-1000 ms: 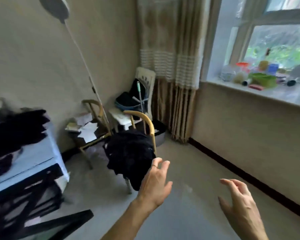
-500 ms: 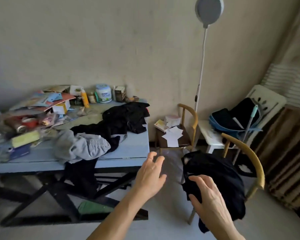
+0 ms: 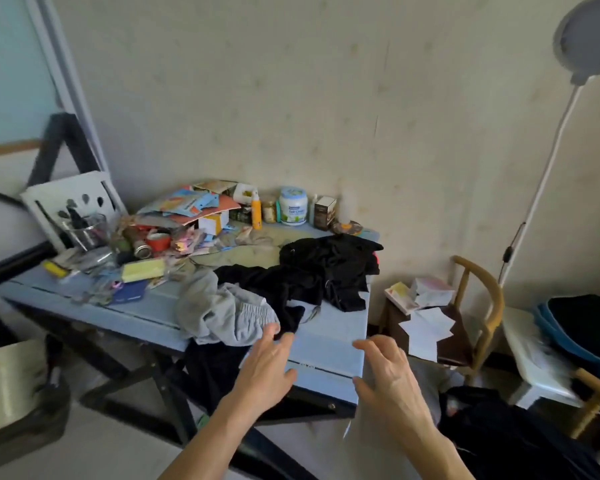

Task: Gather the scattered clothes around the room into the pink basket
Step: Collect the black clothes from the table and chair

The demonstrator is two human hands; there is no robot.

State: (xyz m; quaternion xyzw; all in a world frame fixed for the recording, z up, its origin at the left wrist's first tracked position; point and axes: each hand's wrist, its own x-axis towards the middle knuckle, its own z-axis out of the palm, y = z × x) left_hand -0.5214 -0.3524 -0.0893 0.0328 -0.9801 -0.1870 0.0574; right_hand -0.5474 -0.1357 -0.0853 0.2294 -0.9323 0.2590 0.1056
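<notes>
We see the clothes heaped on the blue table [image 3: 326,344]: a grey garment [image 3: 222,311] lies crumpled at the near edge, and a black garment [image 3: 321,271] sprawls just beyond it at about 1 o'clock from the grey one, the two touching and partly overlapping. A dark piece of cloth [image 3: 212,368] hangs over the table's near edge below the grey garment. Another black garment [image 3: 510,434] is bunched at 4 o'clock in our view, on a seat we can only partly make out. The pink basket is not in view.

Our left hand [image 3: 267,368] reaches forward with the fingers spread wide and empty, its fingertips [image 3: 274,332] right at the grey garment's hem; we cannot tell whether they touch it. Our right hand [image 3: 388,375] hovers over the table's right corner at 5 o'clock from the black garment, fingers loosely curled and apart, gripping nothing.

Further out, at 10 o'clock on the table, clutter gathers: papers and packets [image 3: 191,206], an orange bottle [image 3: 256,211], a white tub [image 3: 293,211] and a brown box [image 3: 324,213] against the wall. At 3 o'clock a wooden chair [image 3: 482,296] carries loose white papers [image 3: 426,329], and a floor lamp [image 3: 548,174] rises beside it. At 4 o'clock a white stool [image 3: 530,358] bears a blue bag [image 3: 575,337].
</notes>
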